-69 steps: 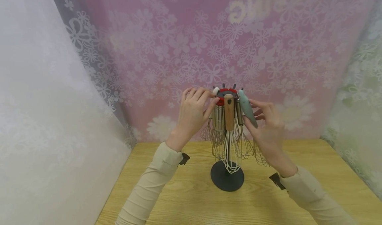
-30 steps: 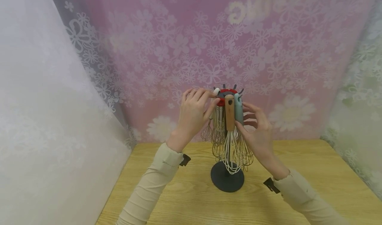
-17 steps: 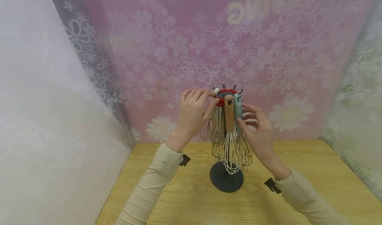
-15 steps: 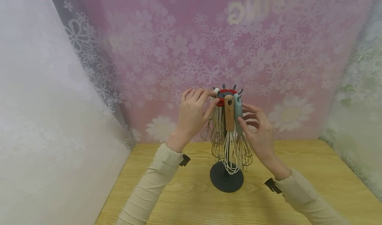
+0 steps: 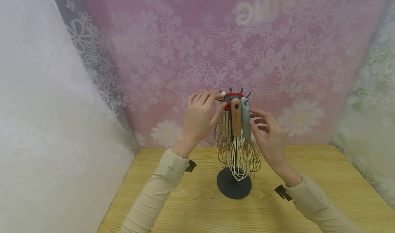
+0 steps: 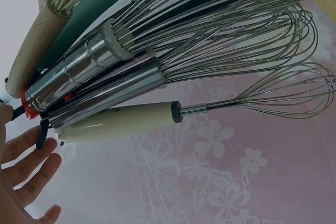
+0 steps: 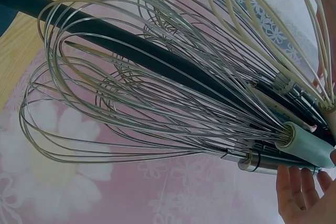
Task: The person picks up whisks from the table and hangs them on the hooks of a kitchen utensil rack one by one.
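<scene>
Several whisks hang by their handles from a black stand [image 5: 234, 186] with hooks around its top. My left hand [image 5: 199, 118] holds the stand's top at the left, thumb and forefinger each against a hook. A cream-handled whisk [image 6: 121, 123] and steel-handled whisks [image 6: 79, 64] hang beside those fingers. At the front hangs a whisk with a wooden handle [image 5: 236, 119]. To its right is the whisk with a pale green handle [image 5: 245, 119], hanging upright. My right hand [image 5: 271, 137] is right beside that green handle, its fingers loosely extended and thumb near the handle's edge.
The stand rests on a wood-grain table [image 5: 191, 198]. Behind it rises a pink flowered backdrop [image 5: 185, 54]. A white sheet [image 5: 61, 123] stands along the left, and a pale flowered curtain [image 5: 367, 116] along the right.
The green-handled whisk, tilted outward in my right hand, has swung in to hang upright on the stand. My right hand has let go and eased slightly rightward. My left hand has stayed put.
</scene>
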The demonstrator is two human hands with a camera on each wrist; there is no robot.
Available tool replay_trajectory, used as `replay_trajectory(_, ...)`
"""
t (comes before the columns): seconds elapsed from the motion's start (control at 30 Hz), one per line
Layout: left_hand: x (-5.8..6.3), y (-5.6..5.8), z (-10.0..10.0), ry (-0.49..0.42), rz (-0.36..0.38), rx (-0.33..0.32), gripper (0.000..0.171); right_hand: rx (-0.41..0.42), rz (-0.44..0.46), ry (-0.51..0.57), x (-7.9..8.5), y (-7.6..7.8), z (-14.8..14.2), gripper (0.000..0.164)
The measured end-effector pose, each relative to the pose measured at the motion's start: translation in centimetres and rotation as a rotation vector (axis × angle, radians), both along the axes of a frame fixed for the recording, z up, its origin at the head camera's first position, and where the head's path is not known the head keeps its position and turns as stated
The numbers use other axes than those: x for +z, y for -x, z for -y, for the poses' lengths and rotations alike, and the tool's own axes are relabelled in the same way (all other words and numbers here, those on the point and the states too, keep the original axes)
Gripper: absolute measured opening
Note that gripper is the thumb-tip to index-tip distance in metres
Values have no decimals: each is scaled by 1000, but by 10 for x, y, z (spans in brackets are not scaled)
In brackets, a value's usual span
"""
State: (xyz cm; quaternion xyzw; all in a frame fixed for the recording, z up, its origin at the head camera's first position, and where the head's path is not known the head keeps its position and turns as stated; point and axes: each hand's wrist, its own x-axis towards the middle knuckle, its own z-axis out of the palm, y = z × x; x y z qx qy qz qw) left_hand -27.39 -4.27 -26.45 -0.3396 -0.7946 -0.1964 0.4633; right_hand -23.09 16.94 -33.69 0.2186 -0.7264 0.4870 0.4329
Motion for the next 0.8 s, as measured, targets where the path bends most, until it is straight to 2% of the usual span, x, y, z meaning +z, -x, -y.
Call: replay_trajectory(0.8, -5, 1, 5, -49, -9, -41, 29, -12, 14, 6, -1, 1, -8, 34)
